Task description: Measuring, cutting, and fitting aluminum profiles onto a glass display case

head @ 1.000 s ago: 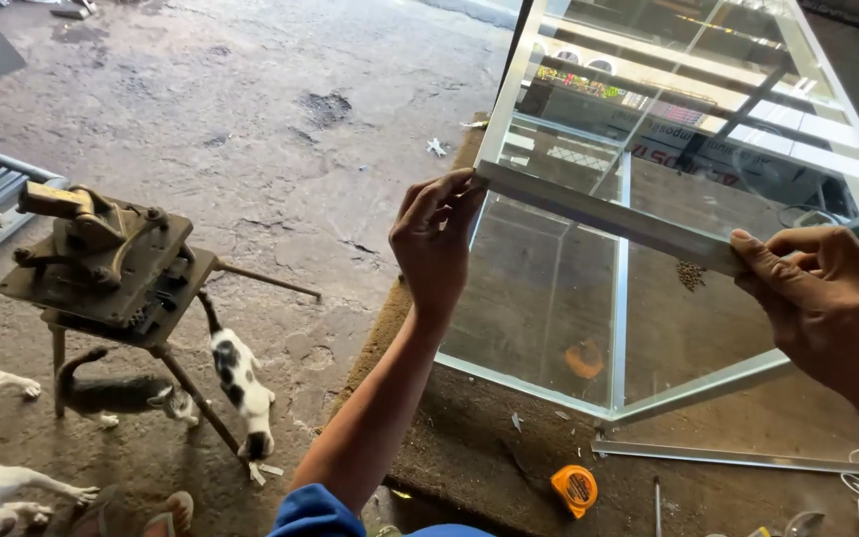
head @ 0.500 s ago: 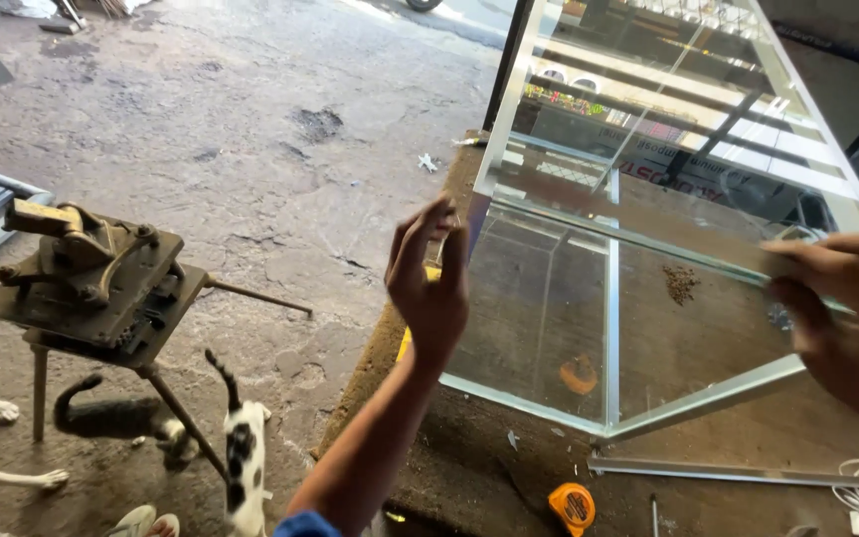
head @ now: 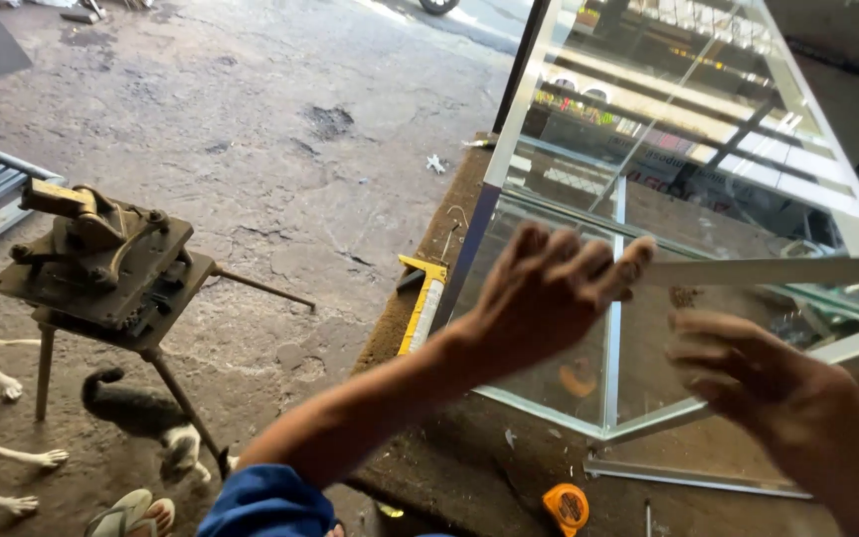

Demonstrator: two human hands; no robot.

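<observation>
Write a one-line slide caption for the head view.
Left hand grips an aluminium strip over a glass display case, right hand beneath.

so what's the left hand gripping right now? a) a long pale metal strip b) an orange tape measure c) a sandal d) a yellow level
a: the left hand has its fingers closed around the end of the long pale metal strip, which runs off to the right above the glass cabinet, while the orange tape measure lies untouched on the bench.
</observation>
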